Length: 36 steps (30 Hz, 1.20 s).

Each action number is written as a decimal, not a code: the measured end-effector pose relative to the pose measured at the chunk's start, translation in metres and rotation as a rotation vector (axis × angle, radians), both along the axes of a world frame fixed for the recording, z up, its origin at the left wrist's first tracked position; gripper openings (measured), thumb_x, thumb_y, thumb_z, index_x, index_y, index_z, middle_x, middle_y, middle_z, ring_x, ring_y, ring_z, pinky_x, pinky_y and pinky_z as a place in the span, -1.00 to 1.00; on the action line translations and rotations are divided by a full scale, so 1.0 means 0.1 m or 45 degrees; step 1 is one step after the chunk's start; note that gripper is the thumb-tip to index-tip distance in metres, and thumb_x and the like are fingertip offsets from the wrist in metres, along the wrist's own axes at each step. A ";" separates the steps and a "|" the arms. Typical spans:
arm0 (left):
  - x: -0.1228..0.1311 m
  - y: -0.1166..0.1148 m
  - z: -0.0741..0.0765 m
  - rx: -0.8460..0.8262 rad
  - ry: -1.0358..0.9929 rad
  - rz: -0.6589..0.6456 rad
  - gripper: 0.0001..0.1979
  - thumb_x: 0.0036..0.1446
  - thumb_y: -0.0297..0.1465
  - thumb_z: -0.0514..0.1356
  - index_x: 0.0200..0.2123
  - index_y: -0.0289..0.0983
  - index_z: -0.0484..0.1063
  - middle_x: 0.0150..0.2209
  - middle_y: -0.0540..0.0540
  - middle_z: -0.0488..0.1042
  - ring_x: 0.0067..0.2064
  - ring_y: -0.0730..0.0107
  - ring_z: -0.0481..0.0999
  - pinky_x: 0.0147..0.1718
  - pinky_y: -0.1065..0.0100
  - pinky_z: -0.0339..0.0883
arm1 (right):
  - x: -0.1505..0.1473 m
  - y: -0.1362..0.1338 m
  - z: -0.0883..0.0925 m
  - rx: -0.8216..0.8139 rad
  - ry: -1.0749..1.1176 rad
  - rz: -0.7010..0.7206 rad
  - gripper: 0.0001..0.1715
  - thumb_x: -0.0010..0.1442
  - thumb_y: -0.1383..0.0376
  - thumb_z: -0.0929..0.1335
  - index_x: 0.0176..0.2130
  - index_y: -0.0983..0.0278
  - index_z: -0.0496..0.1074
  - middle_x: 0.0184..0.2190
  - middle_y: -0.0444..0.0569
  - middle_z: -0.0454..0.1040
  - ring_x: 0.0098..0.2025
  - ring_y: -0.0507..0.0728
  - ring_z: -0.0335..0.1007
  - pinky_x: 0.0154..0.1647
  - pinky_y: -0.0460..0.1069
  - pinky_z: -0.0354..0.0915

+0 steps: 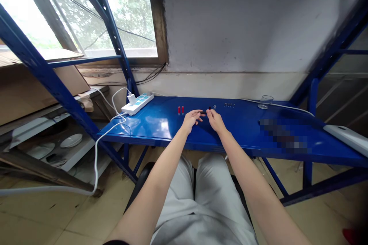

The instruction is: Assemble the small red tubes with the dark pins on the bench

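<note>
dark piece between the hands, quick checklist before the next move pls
1. Right hand on the dark piece: ok, pinched.
2. Left hand grip: cannot tell, too small to make out.
3. Red pieces apart from the hands: ok, side by side.
4. Small metal parts set out: ok, roughly in a row.
5. Clear glass away from the hands: ok.
6. Power strip live: cannot tell.

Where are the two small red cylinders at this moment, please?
In the head view, the red cylinders are side by side on the blue table, slightly left of the left hand, with the white power strip farther left.
</note>
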<state>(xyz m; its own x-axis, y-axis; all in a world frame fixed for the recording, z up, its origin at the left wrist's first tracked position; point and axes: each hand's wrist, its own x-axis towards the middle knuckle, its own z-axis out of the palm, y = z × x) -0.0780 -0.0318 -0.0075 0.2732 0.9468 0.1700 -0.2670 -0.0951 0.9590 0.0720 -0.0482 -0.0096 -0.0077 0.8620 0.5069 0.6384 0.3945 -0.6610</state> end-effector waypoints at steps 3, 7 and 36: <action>0.01 -0.02 0.01 0.014 0.044 -0.013 -0.74 0.04 -0.43 0.15 -0.16 -0.39 0.39 -0.30 -0.22 0.52 -0.52 0.57 0.42 -0.66 0.55 0.05 | 0.00 0.01 -0.01 0.018 -0.022 -0.014 -0.48 0.22 -0.07 0.02 -0.50 0.21 0.16 -0.65 -0.14 0.23 -0.58 0.04 0.16 -0.51 -0.08 0.03; 0.01 -0.04 0.01 0.023 0.075 -0.001 -0.74 0.08 -0.44 0.12 -0.14 -0.39 0.38 -0.29 -0.22 0.52 -0.53 0.56 0.43 -0.67 0.55 0.05 | 0.00 0.03 -0.03 0.053 -0.047 -0.041 -0.48 0.23 -0.05 0.03 -0.52 0.22 0.16 -0.65 -0.13 0.23 -0.58 0.04 0.15 -0.51 -0.08 0.03; 0.04 -0.05 0.03 0.001 0.169 0.092 -0.79 0.19 -0.37 0.03 -0.17 -0.37 0.30 -0.36 -0.14 0.50 -0.59 0.59 0.44 -0.68 0.56 0.00 | -0.07 0.00 0.02 0.057 -0.067 -0.020 -0.48 0.22 -0.05 0.03 -0.55 0.22 0.13 -0.66 -0.12 0.21 -0.58 0.03 0.12 -0.51 -0.08 0.03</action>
<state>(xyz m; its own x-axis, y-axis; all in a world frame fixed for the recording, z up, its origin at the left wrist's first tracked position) -0.0739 -0.0365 -0.0050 0.2244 0.9647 0.1375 -0.1301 -0.1102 0.9854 0.0654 -0.0481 -0.0079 -0.0224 0.8387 0.5441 0.6781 0.4127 -0.6082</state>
